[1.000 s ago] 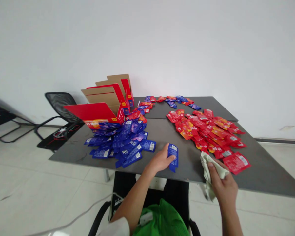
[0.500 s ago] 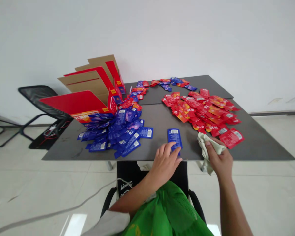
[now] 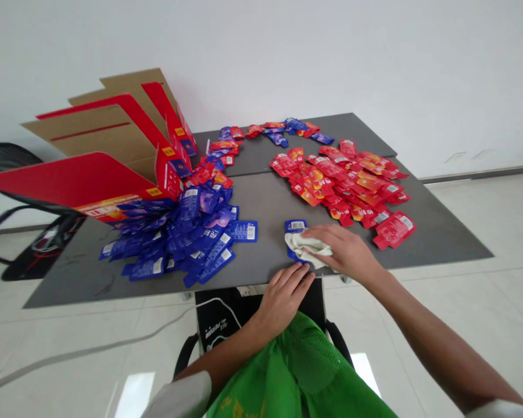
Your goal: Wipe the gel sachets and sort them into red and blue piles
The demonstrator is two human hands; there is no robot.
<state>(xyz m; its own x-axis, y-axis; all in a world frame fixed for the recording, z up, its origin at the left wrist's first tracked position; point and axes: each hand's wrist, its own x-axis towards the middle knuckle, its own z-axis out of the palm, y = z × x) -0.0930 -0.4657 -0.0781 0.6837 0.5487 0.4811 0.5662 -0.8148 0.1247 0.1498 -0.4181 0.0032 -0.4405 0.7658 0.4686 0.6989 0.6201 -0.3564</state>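
A single blue sachet (image 3: pixel 295 224) lies flat near the table's front edge, its barcode end facing away from me. My right hand (image 3: pixel 342 247) is closed on a crumpled pale cloth (image 3: pixel 307 247), which rests on the sachet and hides its middle. At the sachet's near end, my left hand (image 3: pixel 285 293) lies with its fingers stretched out, the tips touching the packet by the table edge. Left of them is a heap of blue sachets (image 3: pixel 204 232). Beyond my right hand spreads a pile of red sachets (image 3: pixel 340 180).
Open red cardboard boxes (image 3: pixel 126 145) stand at the table's left. Mixed red and blue sachets (image 3: pixel 274 130) form a curved line at the back of the grey table (image 3: pixel 257 197). A black chair (image 3: pixel 30 232) stands at left; a pale cable (image 3: pixel 126 342) crosses below.
My right hand has moved left with the cloth, from beside the red pile onto the blue sachet. My left hand has shifted to the sachet's near end. The view has turned slightly right.
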